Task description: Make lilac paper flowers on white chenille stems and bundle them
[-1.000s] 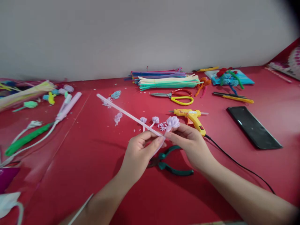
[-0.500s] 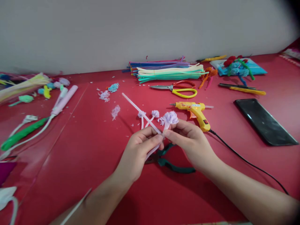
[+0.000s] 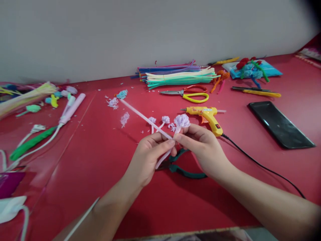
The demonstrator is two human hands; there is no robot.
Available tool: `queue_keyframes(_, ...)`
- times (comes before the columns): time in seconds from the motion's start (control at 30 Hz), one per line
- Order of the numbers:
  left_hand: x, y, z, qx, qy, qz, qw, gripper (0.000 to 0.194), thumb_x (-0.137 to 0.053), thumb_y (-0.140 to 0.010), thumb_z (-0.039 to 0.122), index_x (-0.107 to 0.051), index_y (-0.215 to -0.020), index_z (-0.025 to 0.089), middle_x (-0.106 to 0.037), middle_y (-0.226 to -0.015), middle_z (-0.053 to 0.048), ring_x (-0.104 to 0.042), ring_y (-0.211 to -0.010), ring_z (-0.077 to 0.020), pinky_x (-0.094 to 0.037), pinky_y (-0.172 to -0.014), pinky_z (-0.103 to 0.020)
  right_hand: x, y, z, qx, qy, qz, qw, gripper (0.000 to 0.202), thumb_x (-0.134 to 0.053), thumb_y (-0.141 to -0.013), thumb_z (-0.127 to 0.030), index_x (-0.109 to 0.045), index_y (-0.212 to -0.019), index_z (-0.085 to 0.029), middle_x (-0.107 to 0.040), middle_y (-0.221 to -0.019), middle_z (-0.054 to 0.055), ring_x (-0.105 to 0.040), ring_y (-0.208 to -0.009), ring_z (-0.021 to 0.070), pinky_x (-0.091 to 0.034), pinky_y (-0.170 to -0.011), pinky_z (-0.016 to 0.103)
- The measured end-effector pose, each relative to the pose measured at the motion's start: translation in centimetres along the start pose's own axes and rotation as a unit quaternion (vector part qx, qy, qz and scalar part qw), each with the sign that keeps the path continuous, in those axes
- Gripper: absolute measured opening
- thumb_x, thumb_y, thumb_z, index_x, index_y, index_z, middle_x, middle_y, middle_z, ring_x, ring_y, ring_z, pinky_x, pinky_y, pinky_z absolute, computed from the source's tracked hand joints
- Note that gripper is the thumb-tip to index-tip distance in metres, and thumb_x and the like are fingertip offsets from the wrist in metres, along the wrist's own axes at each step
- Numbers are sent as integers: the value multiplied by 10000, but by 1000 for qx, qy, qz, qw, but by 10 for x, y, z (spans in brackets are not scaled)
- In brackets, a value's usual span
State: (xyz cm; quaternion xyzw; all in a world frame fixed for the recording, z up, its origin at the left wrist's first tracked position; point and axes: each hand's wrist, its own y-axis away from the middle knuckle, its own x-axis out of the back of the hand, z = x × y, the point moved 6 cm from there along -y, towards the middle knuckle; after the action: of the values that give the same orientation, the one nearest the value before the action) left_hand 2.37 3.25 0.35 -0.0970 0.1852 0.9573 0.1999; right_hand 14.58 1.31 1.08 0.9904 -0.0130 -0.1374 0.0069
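My left hand (image 3: 150,154) pinches a long pale lilac pipe cleaner (image 3: 140,114), which slants up to the left from the fingertips. Between thumb and fingers, my right hand (image 3: 204,147) holds the stem of a fluffy lilac flower (image 3: 182,121). Both sets of fingertips meet where the pipe cleaner reaches the flower's stem; a lilac end hangs down below them. Behind the hands are smaller lilac flowers (image 3: 165,119) with stems. Pliers with dark green handles (image 3: 188,173) lie under the hands, partly covered.
A yellow glue gun (image 3: 209,115) with a black cord, red-and-yellow scissors (image 3: 195,97), and a black phone (image 3: 281,125) lie right. Pipe cleaner bundles (image 3: 175,77) rest by the wall. Left are a pink tool (image 3: 72,108), a green stick (image 3: 32,144) and cables.
The pipe cleaner now reaches farther to the upper left from my left hand. Both hands stay together at the flower's stem. The view has shifted slightly.
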Motion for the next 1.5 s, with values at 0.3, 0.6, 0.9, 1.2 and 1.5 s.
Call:
queue_keyframes(0.3, -1, 0, 0, -11, 14, -11, 1000, 100, -631, -775, 142, -677, -688, 161, -634, -554, 17, -516, -522, -66, -393, -556, -174, 2, 0, 0, 6, 7, 15, 1000, 136, -643, -815, -296, -600, -733, -197, -620, -621, -42, -575, -582, 99, -457, -597, 235)
queue_keyframes(0.6, -2, 0, -3, -11, 38, -7, 999, 143, -613, -772, 139, -651, -635, 149, -599, -532, 24, -525, -543, -70, -407, -587, -178, 0, 1, 2, -5, -6, 14, 1000, 143, -656, -811, -306, -618, -737, -189, -625, -675, -28, -564, -590, 94, -465, -597, 223)
queue_keyframes(0.9, 0, 0, 2, -24, 23, -6, 999, 140, -615, -817, 205, -669, -700, 150, -666, -598, 4, -575, -584, -85, -433, -610, -179, -4, 2, -1, 10, -30, -28, 999, 107, -627, -842, -283, -623, -789, -191, -618, -660, -28, -584, -630, 105, -466, -659, 240)
queue_keyframes(1.2, 2, 10, 19, -132, -196, 57, 970, 158, -577, -854, 249, -637, -724, 183, -626, -642, 19, -555, -609, -100, -421, -609, -207, 1, 1, -1, 14, 2, 26, 1000, 136, -657, -806, -289, -616, -727, -185, -601, -671, -27, -551, -620, 94, -450, -634, 226)
queue_keyframes(1.5, -9, 22, 35, -325, -421, 109, 840, 112, -585, -832, 185, -663, -752, 187, -700, -790, -28, -618, -777, -164, -446, -776, -272, 7, 5, 1, -5, 75, 83, 994, 159, -651, -794, -295, -588, -709, -176, -556, -689, -19, -497, -648, 111, -405, -600, 241)
